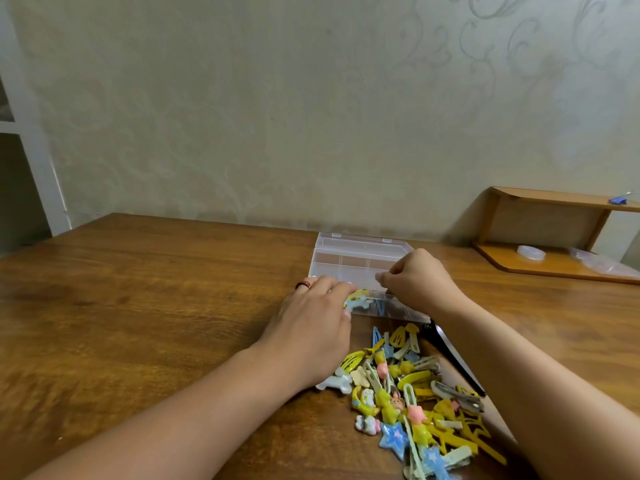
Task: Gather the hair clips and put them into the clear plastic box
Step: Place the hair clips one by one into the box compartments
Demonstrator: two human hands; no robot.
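Note:
A clear plastic box (349,261) stands open on the wooden table, its lid tipped back toward the wall. A few clips (360,301), yellow and pale blue, lie in its near compartment. My left hand (313,327) rests at the box's front left corner, fingers curled against the wall beside those clips. My right hand (415,282) hovers over the front right part of the box with fingertips pinched together; what they pinch is too small to make out. A heap of yellow, blue and pink hair clips (412,393) lies on the table between my forearms.
A long black clip (450,355) lies by my right forearm. A low wooden shelf (554,233) stands at the back right with a tape roll (531,252) and a blue binder clip (621,199) on it. The wall runs close behind the box.

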